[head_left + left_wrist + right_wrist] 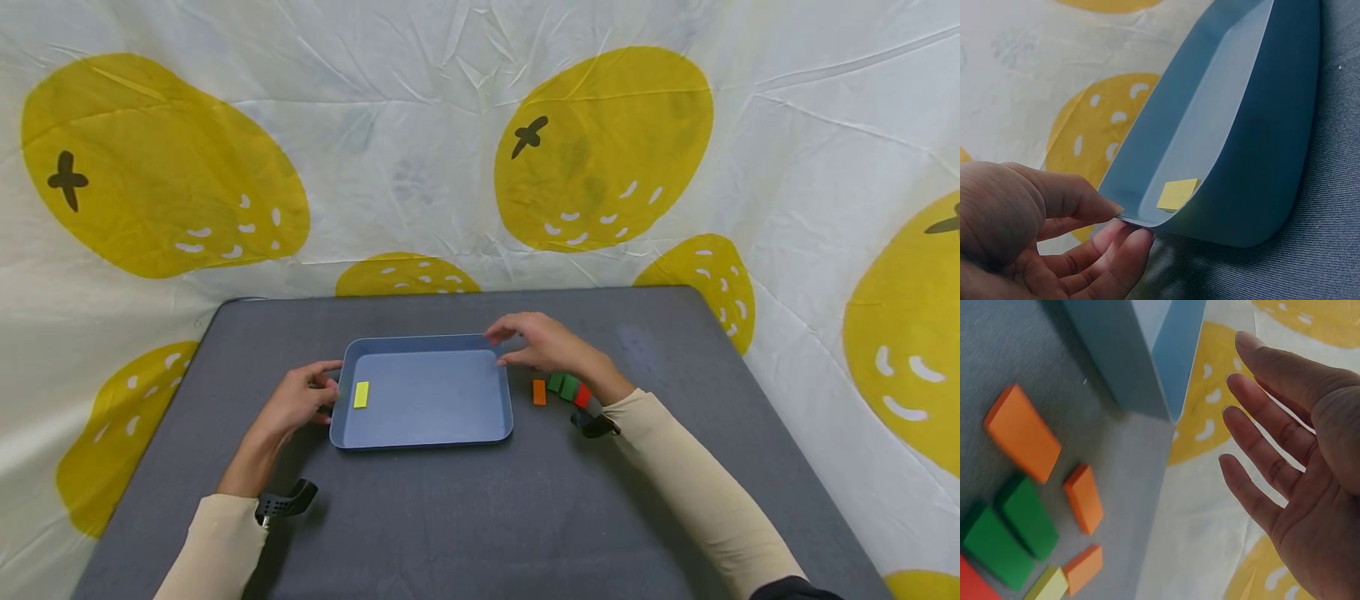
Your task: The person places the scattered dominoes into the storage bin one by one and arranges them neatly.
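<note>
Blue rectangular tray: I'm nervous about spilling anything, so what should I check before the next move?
1. Left hand on the blue rectangular tray: ok, pinching its rim.
2. Right hand on the tray: not ok, apart from it in the right wrist view.
3. Yellow rectangular block inside the tray: ok, near its left end.
4. Nearest orange rectangular block outside the tray: ok, on the grey table.
5. Red flat-faced block untouched: cannot tell; the right wrist view cuts it off.

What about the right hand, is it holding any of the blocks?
No, the right wrist view shows the right hand with its fingers apart and nothing between them.
</note>
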Demonstrator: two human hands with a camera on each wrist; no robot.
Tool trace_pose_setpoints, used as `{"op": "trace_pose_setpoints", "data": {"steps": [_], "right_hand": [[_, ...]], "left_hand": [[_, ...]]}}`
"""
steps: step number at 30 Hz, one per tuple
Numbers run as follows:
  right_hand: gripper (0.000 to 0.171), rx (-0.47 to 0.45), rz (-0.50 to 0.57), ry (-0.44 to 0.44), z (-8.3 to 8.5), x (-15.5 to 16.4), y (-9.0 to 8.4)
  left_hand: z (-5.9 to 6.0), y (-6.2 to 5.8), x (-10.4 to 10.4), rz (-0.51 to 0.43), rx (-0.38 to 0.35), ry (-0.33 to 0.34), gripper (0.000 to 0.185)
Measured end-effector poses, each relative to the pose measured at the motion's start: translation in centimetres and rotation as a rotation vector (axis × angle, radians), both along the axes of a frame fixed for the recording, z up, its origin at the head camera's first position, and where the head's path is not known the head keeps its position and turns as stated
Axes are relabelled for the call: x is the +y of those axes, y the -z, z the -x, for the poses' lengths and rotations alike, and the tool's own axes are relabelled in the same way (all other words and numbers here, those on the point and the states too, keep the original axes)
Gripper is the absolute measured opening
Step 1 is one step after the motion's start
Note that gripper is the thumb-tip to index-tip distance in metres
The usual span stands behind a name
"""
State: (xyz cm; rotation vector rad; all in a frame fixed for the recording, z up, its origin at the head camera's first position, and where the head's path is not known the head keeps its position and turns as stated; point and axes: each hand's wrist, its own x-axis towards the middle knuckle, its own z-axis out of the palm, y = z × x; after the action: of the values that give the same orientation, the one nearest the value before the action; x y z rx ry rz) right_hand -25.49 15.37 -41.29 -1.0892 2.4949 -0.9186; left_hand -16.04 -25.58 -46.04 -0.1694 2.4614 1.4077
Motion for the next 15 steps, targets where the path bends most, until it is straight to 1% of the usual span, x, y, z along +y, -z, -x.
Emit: {"op": "trace_pose_setpoints", "data": {"steps": [9, 15], "right_hand": [[0.042, -0.021, 0.029, 0.041, 0.2, 2.9, 0.4], [0.039, -0.016, 0.039, 0.033, 0.2, 5.1, 0.7]], "left_hand": [[0.0, -0.3, 0.0, 0.0, 0.011, -0.008, 0.053], [0.0, -0.3, 0.1, 0.005, 0.0, -0.009, 0.053]]}}
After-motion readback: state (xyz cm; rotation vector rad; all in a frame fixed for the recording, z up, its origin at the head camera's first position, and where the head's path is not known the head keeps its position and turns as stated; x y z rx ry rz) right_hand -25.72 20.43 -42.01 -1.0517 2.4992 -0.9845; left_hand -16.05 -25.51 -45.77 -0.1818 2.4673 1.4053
